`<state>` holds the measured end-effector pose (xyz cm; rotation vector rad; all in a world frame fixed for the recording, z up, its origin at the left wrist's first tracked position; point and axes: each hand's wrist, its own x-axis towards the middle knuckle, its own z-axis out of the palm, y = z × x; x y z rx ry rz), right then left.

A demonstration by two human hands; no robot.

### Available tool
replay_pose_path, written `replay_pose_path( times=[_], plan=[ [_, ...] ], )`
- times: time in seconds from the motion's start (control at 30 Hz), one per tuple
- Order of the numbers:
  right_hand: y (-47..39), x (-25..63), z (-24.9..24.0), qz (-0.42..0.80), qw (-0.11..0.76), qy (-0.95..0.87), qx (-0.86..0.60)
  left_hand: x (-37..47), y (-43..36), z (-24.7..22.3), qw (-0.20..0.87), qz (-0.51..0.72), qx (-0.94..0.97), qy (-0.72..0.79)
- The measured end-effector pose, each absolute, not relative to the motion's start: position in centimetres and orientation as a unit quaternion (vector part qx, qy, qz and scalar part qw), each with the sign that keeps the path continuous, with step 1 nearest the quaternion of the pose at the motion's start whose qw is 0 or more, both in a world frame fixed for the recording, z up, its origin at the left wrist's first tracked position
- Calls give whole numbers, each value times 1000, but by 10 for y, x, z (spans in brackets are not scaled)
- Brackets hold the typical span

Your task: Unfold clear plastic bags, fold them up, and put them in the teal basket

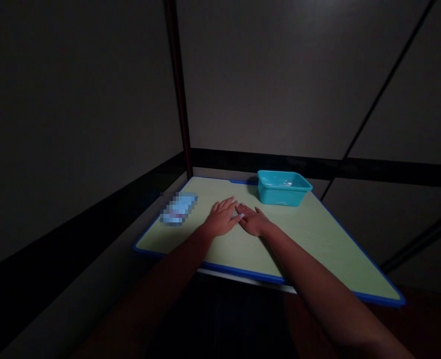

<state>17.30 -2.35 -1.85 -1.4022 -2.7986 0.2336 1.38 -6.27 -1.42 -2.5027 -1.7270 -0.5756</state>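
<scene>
My left hand (221, 219) lies palm down near the middle of a pale yellow-green table (317, 244) with a blue edge. Its fingers are stretched forward and hold nothing that I can see. Beside it, my right hand (253, 222) rests flat too, fingers extended and angled toward the left one, so the fingertips nearly meet. A small pale patch shows between the two hands, too small to make out. Whatever lies under the palms is hidden.
A turquoise plastic basin (282, 196) stands at the back right of the table, beyond my right hand. At the left edge lies a flat, bluish rectangular object (179, 208), blurred by pixelation. Grey wall panels (265, 85) close in behind and on the left.
</scene>
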Motion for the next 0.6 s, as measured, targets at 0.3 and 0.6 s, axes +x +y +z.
replay_pose_path(
  times=[0.3,0.6],
  plan=[
    [-22,175,-20,61,-10,-899,-434,24,-61,-21,-56,-130,-840,-523],
    [-27,174,-17,58,-1,-890,-453,24,-55,-25,-49,-97,-749,-654]
  ],
)
